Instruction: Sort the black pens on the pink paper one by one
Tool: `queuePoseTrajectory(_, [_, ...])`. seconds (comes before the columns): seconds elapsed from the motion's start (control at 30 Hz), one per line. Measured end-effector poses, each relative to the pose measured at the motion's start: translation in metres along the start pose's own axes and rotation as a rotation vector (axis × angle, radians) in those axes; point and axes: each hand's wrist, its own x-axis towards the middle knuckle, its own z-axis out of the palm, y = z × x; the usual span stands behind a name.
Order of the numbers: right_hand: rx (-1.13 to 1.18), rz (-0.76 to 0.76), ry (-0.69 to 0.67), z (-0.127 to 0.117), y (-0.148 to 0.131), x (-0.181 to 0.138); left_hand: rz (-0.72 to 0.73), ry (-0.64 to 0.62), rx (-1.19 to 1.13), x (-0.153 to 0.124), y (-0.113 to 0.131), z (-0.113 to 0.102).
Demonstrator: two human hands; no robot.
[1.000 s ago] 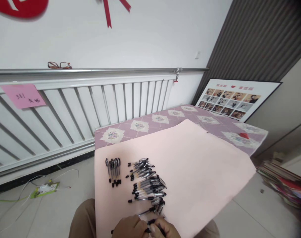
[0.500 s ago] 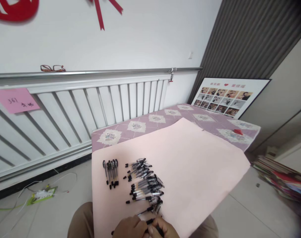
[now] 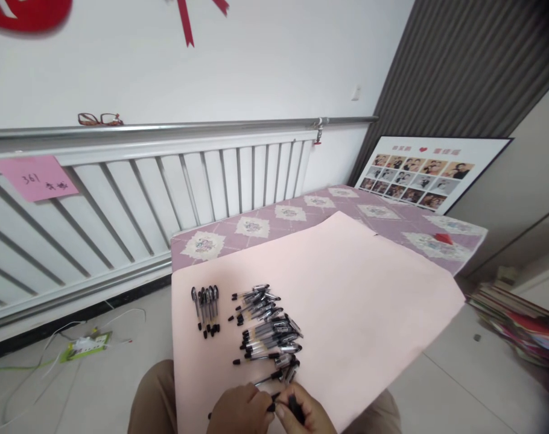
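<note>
My left hand (image 3: 241, 411) is at the paper's near edge, its fingers closed on a pen (image 3: 271, 407) whose black part shows at the fingertips. A black tip (image 3: 210, 415) sticks out on that hand's other side; whether it belongs to the same pen, I cannot tell. Touching or nearly touching the left fingertips, my right hand (image 3: 305, 415) has its thumb and fingers pinched round a small black piece (image 3: 296, 408), mostly hidden. Just beyond the hands lies a loose pile of clear-barrelled black pens (image 3: 268, 337). Farther left, several pens (image 3: 206, 308) lie side by side in a neat group.
Pink paper (image 3: 347, 289) covers much of the table, over a purple patterned tablecloth (image 3: 274, 226). A white radiator (image 3: 220, 181) runs behind it. Glasses (image 3: 100, 119) rest on the pipe. A photo board (image 3: 419, 175) leans at the far right. A power strip (image 3: 87, 346) lies on the floor.
The view has shifted slightly. My right hand has turned, so the black piece in it shows more. Both hands stay close together, and the pens on the paper lie as before.
</note>
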Motion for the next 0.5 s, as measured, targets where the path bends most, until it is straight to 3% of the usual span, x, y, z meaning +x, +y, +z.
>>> queuePoseTrajectory(0.23, [0.010,0.027,0.030,-0.001,-0.015,0.001,-0.094,-0.006,-0.072,0.005,0.008,-0.022])
queuePoseTrajectory(0.5, [0.011,0.027,0.080,-0.001,-0.020,0.001,-0.093,0.084,-0.108,0.004,0.008,-0.015])
